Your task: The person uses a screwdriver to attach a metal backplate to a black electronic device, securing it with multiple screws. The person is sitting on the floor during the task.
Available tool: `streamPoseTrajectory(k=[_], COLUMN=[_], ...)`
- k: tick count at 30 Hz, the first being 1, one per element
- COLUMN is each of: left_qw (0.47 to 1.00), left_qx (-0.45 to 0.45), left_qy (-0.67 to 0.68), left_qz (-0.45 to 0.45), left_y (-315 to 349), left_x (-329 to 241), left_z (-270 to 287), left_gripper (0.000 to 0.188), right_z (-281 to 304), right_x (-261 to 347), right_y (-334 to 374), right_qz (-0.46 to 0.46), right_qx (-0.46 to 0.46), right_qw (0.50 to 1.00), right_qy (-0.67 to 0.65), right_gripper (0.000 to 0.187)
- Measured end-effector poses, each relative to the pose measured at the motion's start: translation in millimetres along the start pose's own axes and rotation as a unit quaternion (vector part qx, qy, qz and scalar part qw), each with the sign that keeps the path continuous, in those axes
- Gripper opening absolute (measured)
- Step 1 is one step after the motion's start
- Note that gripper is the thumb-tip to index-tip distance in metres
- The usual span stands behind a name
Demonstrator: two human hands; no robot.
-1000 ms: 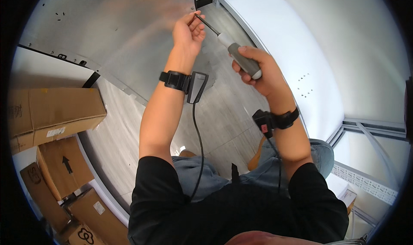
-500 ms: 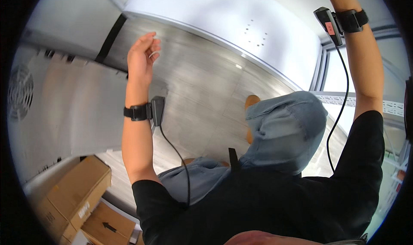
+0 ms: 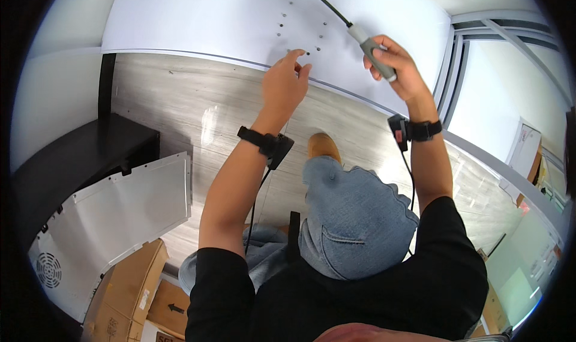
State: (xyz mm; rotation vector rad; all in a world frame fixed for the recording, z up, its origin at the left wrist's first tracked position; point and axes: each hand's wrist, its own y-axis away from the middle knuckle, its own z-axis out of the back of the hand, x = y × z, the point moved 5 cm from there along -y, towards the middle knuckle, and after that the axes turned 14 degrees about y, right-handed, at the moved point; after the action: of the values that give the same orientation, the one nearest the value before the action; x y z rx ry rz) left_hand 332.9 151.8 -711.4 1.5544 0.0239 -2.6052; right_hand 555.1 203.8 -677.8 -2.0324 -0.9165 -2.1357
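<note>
My right hand (image 3: 396, 66) is closed around the grey handle of a screwdriver (image 3: 362, 35). The black shaft points up and to the left, with its tip in the air above a white tabletop (image 3: 216, 18). At the near edge of that top, my left hand (image 3: 285, 84) reaches out with thumb and index finger apart. A small dark screw (image 3: 308, 53) lies or stands close to the index fingertip. Several similar little screws (image 3: 321, 36) are spread in two loose rows beyond it. Black straps with small dark devices sit on both wrists.
To the left, a grey metal panel with a round vent (image 3: 138, 198) leans by a black bench-like piece (image 3: 78, 150). Cardboard boxes (image 3: 129, 282) are stacked at the lower left. A grey metal frame (image 3: 453, 78) borders the right side.
My view has turned toward the white tabletop. My left hand has gone from over the floor to the screws. My right hand has come down into full view, showing the screwdriver.
</note>
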Motion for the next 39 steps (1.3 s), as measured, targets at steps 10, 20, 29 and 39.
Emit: streamPoseTrajectory(k=[10, 20, 29, 39], left_qw=[0.997, 0.957, 0.552, 0.491], left_qx=[-0.029, -0.111, -0.212, -0.339], left_qy=[-0.073, 0.255, 0.791, 0.794], left_qz=[-0.008, 0.089, 0.156, 0.119], left_y=[-20, 6, 111, 209], left_x=[14, 14, 86, 111], left_z=[-34, 10, 139, 175], left_gripper=[0.015, 0.012, 0.015, 0.015], right_z=[12, -23, -166, -268], right_x=[-52, -13, 36, 37], right_y=[23, 18, -11, -11], right_qz=[-0.037, -0.021, 0.004, 0.038], right_qx=[-0.014, 0.066, 0.226, 0.356], right_qw=[0.999, 0.996, 0.928, 0.847], right_qy=[-0.025, 0.047, 0.298, 0.393], right_gripper=[0.020, 0.027, 0.032, 0.031])
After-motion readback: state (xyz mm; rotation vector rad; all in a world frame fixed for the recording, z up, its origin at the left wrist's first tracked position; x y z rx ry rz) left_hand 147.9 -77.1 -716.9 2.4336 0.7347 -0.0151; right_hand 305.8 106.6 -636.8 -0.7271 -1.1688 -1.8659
